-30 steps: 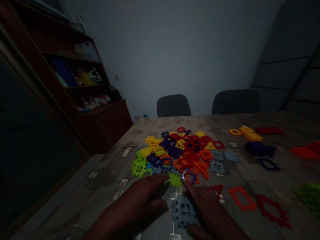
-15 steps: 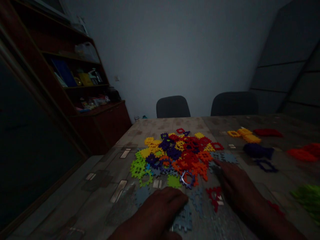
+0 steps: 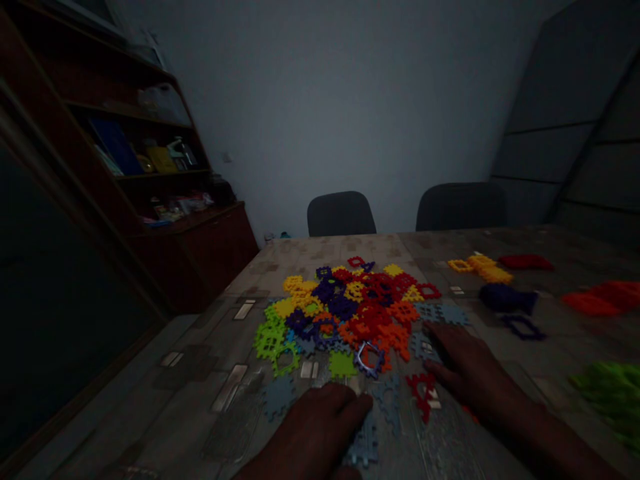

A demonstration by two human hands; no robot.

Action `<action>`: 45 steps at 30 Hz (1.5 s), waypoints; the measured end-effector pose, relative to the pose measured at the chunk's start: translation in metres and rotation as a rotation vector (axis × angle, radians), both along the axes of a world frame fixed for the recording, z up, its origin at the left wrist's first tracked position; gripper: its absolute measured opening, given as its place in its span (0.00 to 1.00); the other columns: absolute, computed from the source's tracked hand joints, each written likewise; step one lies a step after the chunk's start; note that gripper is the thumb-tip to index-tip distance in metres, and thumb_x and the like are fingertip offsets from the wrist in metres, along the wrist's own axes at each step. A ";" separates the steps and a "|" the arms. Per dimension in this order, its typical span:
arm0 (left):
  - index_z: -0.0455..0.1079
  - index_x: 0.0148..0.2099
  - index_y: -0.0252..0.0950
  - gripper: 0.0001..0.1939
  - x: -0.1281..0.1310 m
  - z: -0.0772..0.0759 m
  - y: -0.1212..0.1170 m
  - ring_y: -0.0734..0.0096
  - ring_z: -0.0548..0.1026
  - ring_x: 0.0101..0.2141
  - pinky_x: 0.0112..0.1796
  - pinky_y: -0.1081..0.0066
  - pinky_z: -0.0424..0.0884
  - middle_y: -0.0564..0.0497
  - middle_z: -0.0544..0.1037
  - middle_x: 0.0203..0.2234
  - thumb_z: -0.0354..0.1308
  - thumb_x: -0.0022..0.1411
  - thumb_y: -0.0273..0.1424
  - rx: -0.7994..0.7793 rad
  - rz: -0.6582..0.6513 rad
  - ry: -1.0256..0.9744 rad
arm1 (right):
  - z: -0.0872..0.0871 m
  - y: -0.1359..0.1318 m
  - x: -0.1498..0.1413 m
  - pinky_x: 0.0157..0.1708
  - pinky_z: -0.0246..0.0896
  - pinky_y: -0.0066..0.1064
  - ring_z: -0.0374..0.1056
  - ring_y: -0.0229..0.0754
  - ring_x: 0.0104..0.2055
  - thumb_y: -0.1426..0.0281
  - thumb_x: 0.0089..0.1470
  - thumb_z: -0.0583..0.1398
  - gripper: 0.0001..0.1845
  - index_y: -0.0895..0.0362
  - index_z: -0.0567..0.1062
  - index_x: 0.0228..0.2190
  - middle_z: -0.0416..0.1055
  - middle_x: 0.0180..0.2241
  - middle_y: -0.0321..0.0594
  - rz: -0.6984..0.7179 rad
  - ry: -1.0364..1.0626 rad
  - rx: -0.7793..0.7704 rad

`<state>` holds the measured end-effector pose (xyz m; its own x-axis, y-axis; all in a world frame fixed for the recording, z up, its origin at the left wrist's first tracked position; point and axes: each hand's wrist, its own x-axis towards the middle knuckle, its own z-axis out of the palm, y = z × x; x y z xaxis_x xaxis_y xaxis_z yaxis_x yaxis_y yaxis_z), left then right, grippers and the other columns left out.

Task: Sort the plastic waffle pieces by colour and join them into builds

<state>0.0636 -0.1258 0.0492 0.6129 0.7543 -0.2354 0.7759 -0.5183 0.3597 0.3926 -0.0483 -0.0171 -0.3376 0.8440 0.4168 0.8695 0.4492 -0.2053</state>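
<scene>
A heap of flat, notched plastic pieces (image 3: 350,303) in yellow, red, orange, purple and green lies on the patterned table (image 3: 210,347). My left hand (image 3: 325,420) rests palm down near the front edge, fingers together, over grey-blue pieces (image 3: 363,450). My right hand (image 3: 467,370) lies flat with fingers stretched toward grey-blue pieces (image 3: 443,313) at the heap's right edge. A red piece (image 3: 420,390) sits between my two hands. The room is dim.
Sorted piles lie to the right: yellow (image 3: 480,265), red (image 3: 525,261), purple (image 3: 505,298), orange (image 3: 600,297) and green (image 3: 610,393). Two dark chairs (image 3: 341,213) stand behind the table. A wooden shelf unit (image 3: 150,173) fills the left wall.
My right hand has moved from the grey-blue piece near the front edge out to the right side of the heap. My left hand slid right over the grey-blue pieces.
</scene>
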 end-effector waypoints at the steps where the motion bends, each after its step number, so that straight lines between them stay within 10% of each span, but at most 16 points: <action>1: 0.56 0.73 0.48 0.48 0.000 0.000 0.000 0.43 0.72 0.58 0.57 0.48 0.70 0.41 0.71 0.64 0.73 0.54 0.32 0.003 -0.002 0.002 | 0.000 0.001 -0.001 0.52 0.70 0.56 0.76 0.62 0.54 0.66 0.57 0.61 0.30 0.62 0.74 0.59 0.77 0.56 0.61 -0.004 0.002 -0.012; 12: 0.57 0.73 0.49 0.50 -0.004 0.012 -0.005 0.48 0.70 0.60 0.60 0.52 0.67 0.45 0.71 0.65 0.68 0.50 0.20 -0.028 0.081 -0.037 | 0.045 -0.026 -0.013 0.50 0.73 0.49 0.76 0.58 0.51 0.57 0.59 0.61 0.41 0.61 0.65 0.68 0.77 0.55 0.58 -0.028 0.126 -0.171; 16: 0.56 0.73 0.49 0.51 -0.010 0.016 -0.005 0.48 0.71 0.59 0.59 0.51 0.67 0.46 0.72 0.63 0.64 0.49 0.21 -0.033 0.106 -0.074 | 0.027 -0.060 -0.043 0.51 0.74 0.46 0.74 0.58 0.57 0.64 0.51 0.68 0.49 0.45 0.60 0.71 0.74 0.61 0.47 0.209 0.056 -0.195; 22: 0.56 0.73 0.51 0.53 -0.013 0.017 -0.005 0.48 0.70 0.60 0.60 0.49 0.66 0.47 0.72 0.64 0.65 0.47 0.21 -0.042 0.137 -0.093 | -0.023 -0.069 -0.081 0.34 0.75 0.38 0.79 0.52 0.35 0.75 0.38 0.69 0.45 0.49 0.72 0.60 0.84 0.37 0.41 0.399 -0.099 0.089; 31: 0.55 0.75 0.45 0.51 0.007 0.013 -0.004 0.44 0.69 0.60 0.60 0.49 0.66 0.42 0.70 0.65 0.70 0.52 0.23 -0.097 0.099 -0.042 | 0.045 -0.071 -0.061 0.41 0.75 0.44 0.79 0.57 0.44 0.75 0.38 0.65 0.46 0.58 0.66 0.62 0.82 0.46 0.52 0.343 -0.119 0.033; 38: 0.56 0.75 0.49 0.52 -0.014 0.035 -0.006 0.46 0.67 0.64 0.64 0.48 0.63 0.45 0.68 0.68 0.75 0.53 0.27 -0.151 0.202 -0.118 | 0.023 -0.072 -0.074 0.45 0.73 0.48 0.78 0.60 0.44 0.72 0.37 0.68 0.72 0.52 0.34 0.74 0.81 0.51 0.49 0.413 0.033 0.058; 45: 0.64 0.71 0.51 0.42 -0.049 0.042 -0.006 0.50 0.69 0.64 0.64 0.47 0.62 0.48 0.71 0.67 0.67 0.56 0.23 -0.094 0.313 -0.133 | 0.020 -0.081 -0.102 0.51 0.68 0.47 0.75 0.59 0.49 0.64 0.52 0.68 0.61 0.53 0.40 0.75 0.77 0.56 0.51 0.384 0.026 -0.028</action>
